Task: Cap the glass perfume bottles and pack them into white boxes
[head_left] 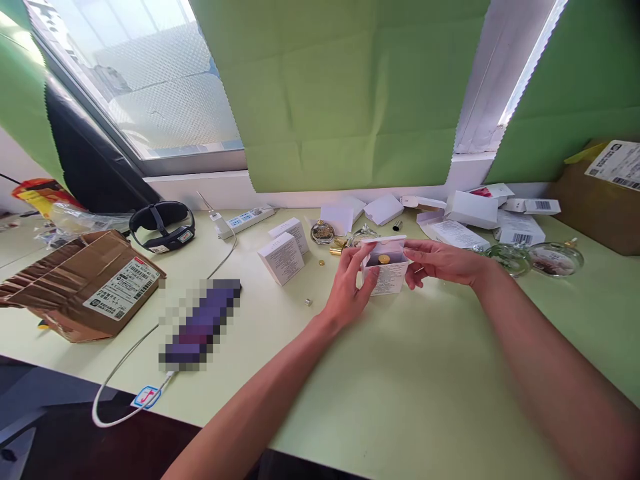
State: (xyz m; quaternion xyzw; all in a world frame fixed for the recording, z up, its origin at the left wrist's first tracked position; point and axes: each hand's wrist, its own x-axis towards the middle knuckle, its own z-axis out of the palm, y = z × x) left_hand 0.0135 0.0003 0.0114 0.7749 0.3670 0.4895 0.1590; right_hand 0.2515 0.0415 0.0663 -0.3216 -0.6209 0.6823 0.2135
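Both my hands hold a small white box (387, 275) with printed text, standing on the pale green table (410, 393). Its top flaps are open and a gold cap (384, 259) shows inside. My left hand (350, 287) grips the box's left side, thumb at the flap. My right hand (440, 262) holds the right side and the lid flap. Just behind the box lie a round glass bottle with gold contents (323, 232) and another clear bottle (364, 235).
Two closed white boxes (283, 257) stand left of my hands. More white boxes (470, 213) and round glass bottles (555, 258) lie at the back right. A torn cardboard parcel (95, 283), power strip (247, 220), white cable (125, 373) and another carton (600, 200) are around.
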